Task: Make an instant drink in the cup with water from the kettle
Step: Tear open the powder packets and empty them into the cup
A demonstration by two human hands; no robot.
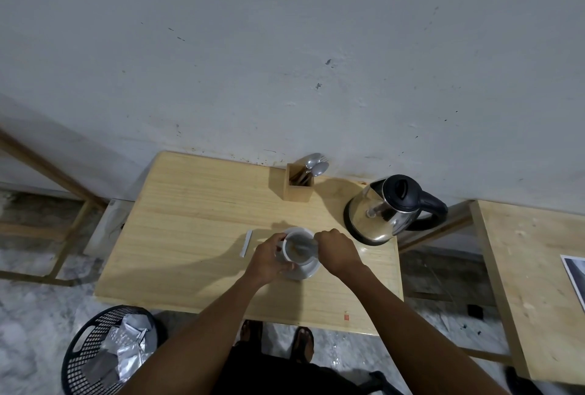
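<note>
We see our left hand point(269, 260) curled around the side of a white cup point(299, 248) on a saucer point(305, 271), mid-table point(196, 220). Our right hand point(337, 250) is closed on a blurred spoon point(303, 247) inside it. The kettle point(384, 209) stands near, to the right.

No legible text, brand, number or sign anywhere. Small red sticker point(346, 316) on table point(196, 204) front edge: marking too small to read. Printed sheet point(574, 277) on side table: blurred, unreadable.
</note>
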